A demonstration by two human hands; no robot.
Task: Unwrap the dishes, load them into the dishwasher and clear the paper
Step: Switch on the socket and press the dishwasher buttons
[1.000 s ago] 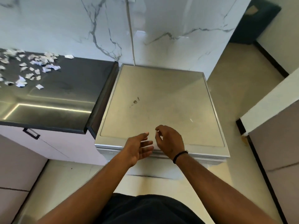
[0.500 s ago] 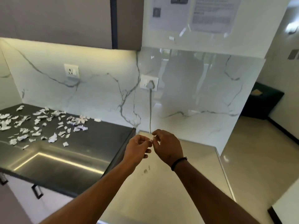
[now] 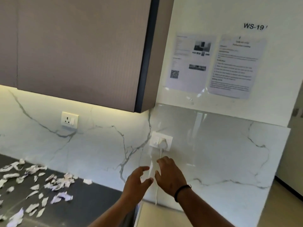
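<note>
Two hands are raised in front of the marbled backsplash point(image 3: 101, 145), below a wall socket point(image 3: 161, 141) in which a white plug is seated. The left hand point(image 3: 136, 184) is held with fingers spread and curled, nothing seen in its grip. The right hand point(image 3: 170, 176), banded at the wrist by a dark bracelet point(image 3: 181, 190), is held with fingers loosely bent; whether the blurred white strip point(image 3: 152, 171) between the two hands is pinched by it, or is only the plug's cord, cannot be told. Many torn paper scraps point(image 3: 32, 185) are scattered over the dark counter point(image 3: 91, 199) at lower left, well apart from both hands. A second socket point(image 3: 69, 120) is mounted under the upper cabinet point(image 3: 78, 51). Two printed sheets point(image 3: 213, 64) are fixed to the wall at right, beneath a label reading "WS-19". No dishes or dishwasher are in view.
</note>
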